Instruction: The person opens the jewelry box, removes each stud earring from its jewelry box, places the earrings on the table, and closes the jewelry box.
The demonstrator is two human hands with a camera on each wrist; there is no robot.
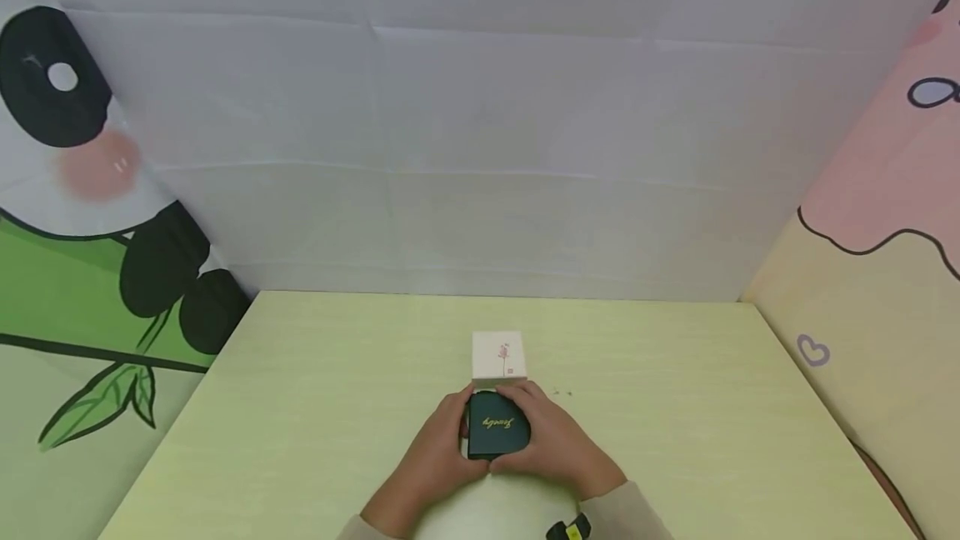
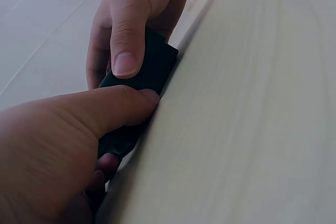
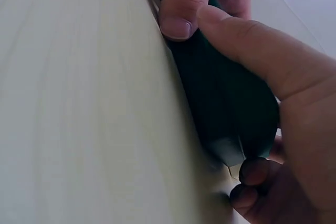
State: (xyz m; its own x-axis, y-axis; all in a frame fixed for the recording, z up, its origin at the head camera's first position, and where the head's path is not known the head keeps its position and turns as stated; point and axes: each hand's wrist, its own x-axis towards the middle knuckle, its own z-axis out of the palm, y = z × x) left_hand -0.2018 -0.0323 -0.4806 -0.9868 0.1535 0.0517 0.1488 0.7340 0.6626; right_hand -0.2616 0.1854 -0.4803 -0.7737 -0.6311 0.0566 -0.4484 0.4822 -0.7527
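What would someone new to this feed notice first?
Probably the dark green box with gold lettering, held between the left hand and right hand at the lower middle of the head view. Just beyond it on the pale table sits a white box with a small red print. The big black cartoon eye at upper left also stands out.

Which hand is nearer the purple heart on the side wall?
Right. Both are left of the purple heart: the right hand grips the side of the dark green box towards it, the left hand the opposite side, farther away.
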